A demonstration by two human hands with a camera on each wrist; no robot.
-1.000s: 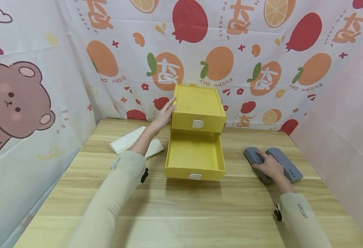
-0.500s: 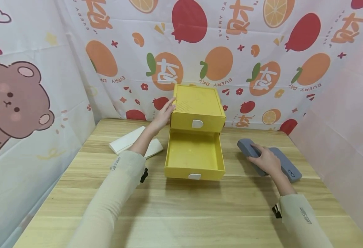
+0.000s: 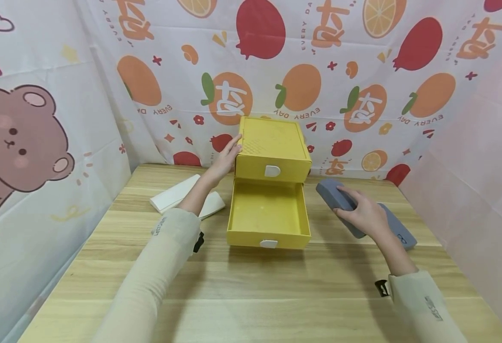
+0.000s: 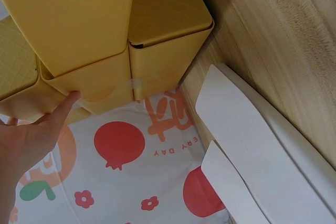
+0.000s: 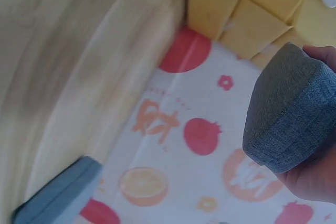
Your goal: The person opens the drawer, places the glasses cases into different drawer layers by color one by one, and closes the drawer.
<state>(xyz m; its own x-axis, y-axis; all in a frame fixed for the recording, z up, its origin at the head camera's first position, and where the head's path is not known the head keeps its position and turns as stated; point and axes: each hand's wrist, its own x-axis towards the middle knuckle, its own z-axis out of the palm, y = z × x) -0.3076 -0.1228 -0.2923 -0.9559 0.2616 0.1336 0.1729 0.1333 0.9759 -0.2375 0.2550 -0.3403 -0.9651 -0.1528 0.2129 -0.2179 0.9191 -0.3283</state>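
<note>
A yellow two-drawer box [image 3: 272,138] stands mid-table in the head view. Its lower drawer [image 3: 268,238] is pulled out, with nothing inside; the upper one is pushed in. My left hand [image 3: 224,162] rests on the box's left side with its fingers extended; the left wrist view shows a fingertip touching the yellow wall [image 4: 94,85]. To the right of the box, my right hand [image 3: 366,214] grips a grey glasses case [image 3: 334,190] between thumb and fingers, raised off the table and tilted. In the right wrist view the case [image 5: 289,108] has a fabric-like surface.
A second grey glasses case [image 3: 401,233] with a small glasses mark lies under and beyond my right hand. Two white cases [image 3: 175,193] lie left of the box, partly behind my left forearm. A fruit-print curtain [image 3: 169,85] hangs behind the wooden table [image 3: 255,295].
My right hand has lifted the grey glasses case off the table and carried it left, closer to the drawer box. My left hand has stayed on the box.
</note>
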